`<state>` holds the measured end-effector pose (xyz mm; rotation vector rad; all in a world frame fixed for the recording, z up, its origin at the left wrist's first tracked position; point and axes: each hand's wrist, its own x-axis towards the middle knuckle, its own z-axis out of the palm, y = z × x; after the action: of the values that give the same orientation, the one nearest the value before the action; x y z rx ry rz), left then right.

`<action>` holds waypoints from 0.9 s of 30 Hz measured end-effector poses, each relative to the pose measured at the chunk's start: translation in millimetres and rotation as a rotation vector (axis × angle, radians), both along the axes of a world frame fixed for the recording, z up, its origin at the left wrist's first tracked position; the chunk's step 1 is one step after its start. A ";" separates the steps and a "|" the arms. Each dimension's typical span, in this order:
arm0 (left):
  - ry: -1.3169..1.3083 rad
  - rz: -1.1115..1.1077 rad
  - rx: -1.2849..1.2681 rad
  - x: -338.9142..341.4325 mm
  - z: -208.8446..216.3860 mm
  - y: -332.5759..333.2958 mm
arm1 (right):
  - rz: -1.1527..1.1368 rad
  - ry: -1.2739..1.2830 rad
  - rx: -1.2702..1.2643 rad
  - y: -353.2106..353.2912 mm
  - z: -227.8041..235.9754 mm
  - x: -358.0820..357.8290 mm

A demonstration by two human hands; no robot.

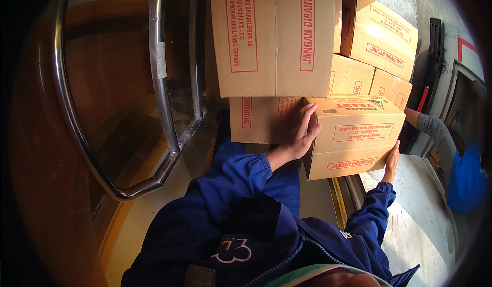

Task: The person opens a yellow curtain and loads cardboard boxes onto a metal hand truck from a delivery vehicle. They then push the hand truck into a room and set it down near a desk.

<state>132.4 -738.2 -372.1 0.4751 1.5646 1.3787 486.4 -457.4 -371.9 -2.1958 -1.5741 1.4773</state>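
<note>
A brown cardboard box [353,138] with red print sits between my two hands, in front of a stack of similar boxes. My left hand [302,138] presses against its left side, fingers stretched toward the upper corner. On the opposite side, my right hand [392,161] grips the lower right edge; part of its fingers is hidden. A larger-looking carton [277,41] stands just beyond my left hand, above another box [256,119] that shows partly beneath it. Whether anything supports the held box from below is hidden.
More cartons [379,33] are stacked at the far right. A bent metal tube frame [158,72] rises on the left. At right, another person's hand [411,117] is close to the held box's far corner, below a grey sleeve [435,128]. A pale floor surface [410,205] lies at the right.
</note>
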 end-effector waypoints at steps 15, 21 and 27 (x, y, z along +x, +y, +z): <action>0.503 0.261 -0.572 -49.3 -63.7 -155.7 | -0.374 0.019 -0.139 -115.7 18.9 -87.0; -0.439 0.510 -0.370 -86.1 -78.7 -176.4 | -0.082 -0.040 -0.147 -165.6 28.9 -183.2; -1.064 0.632 -0.155 -107.8 -62.7 -209.3 | 0.199 -0.188 -0.125 -174.5 36.3 -241.2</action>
<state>24.6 -947.5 -434.7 -0.8215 0.8973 1.5379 245.2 -631.9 -335.7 -2.3692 -1.8550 1.4944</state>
